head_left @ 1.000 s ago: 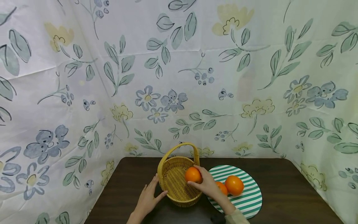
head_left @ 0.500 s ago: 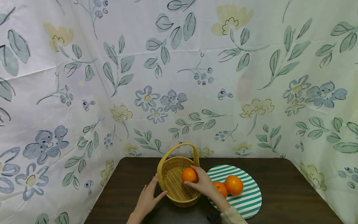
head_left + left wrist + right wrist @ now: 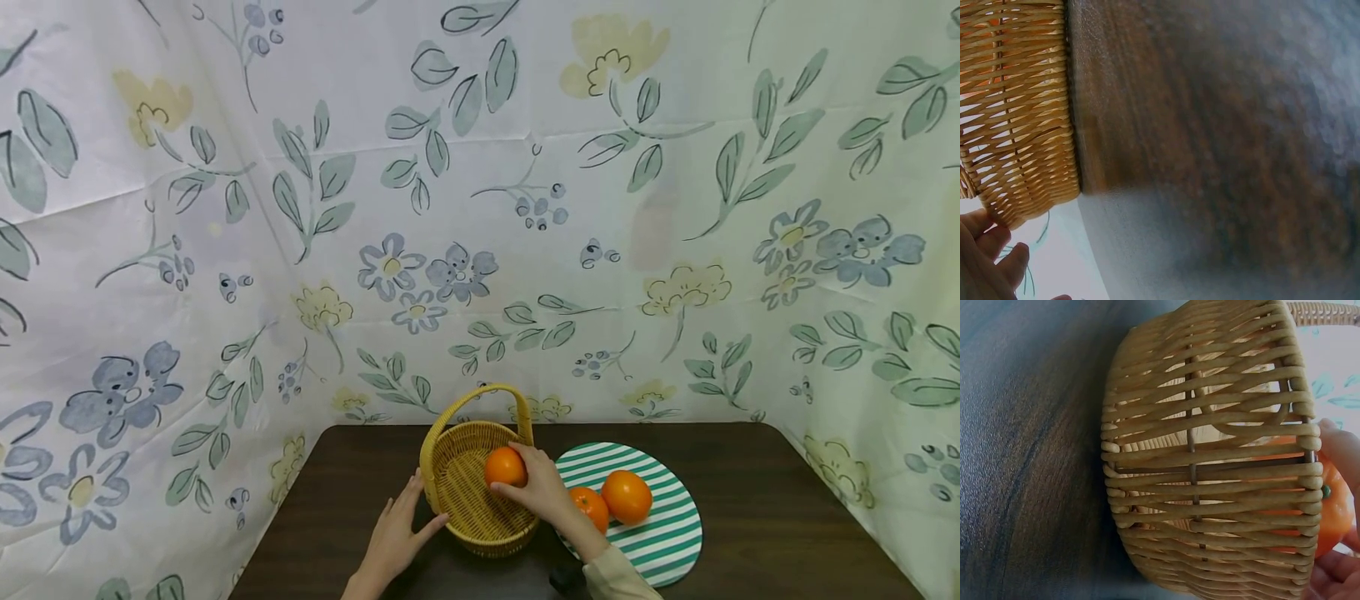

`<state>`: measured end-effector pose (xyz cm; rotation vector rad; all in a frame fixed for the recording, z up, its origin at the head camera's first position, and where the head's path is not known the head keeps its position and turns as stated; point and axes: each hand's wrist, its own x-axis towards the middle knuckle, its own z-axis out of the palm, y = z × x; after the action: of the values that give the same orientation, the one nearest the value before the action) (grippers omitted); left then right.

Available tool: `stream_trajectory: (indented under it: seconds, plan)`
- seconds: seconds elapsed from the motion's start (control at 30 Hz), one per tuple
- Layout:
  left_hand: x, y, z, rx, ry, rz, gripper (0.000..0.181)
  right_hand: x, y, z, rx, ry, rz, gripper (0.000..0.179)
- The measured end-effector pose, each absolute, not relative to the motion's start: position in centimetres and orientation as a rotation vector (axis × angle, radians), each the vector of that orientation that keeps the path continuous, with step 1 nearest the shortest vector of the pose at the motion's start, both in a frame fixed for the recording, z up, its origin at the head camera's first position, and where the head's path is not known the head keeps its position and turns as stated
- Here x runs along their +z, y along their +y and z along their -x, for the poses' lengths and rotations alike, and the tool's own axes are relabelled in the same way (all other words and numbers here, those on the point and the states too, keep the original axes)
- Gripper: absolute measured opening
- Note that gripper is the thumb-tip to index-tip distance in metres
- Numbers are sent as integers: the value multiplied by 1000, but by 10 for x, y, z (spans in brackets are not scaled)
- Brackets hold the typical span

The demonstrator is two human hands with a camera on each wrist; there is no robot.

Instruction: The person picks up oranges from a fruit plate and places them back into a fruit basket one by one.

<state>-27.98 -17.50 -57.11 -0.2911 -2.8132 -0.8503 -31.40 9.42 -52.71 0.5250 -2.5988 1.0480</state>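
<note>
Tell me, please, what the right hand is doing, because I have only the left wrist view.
Observer: The right hand holds an orange at the mouth of the basket.
Operator: Thank you; is any more fruit about?
Observer: Yes, two more oranges rest on a round striped mat, to the right of the basket.
Operator: And could you describe the basket's handle, please?
Observer: The handle arches up over the basket's opening.

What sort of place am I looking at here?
Probably a staged indoor tabletop corner: creased floral cloth hangs behind and beside a dark table, which holds a wicker basket and a striped mat.
</note>
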Motion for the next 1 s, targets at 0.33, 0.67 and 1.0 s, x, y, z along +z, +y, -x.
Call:
stream_trajectory:
  seconds: [0.33,0.67,1.0]
  plan:
    - [-572,-175,279,-864,-2809,290,79,-535,93,321,1044,-2586,-552,73]
    - [-571,-175,279,-871,-2816,283,80,-534,91,324,1007,-2640,-586,73]
    - [-570,-174,279,-873,-2793,299,78,-535,87,328,960,-2673,-596,73]
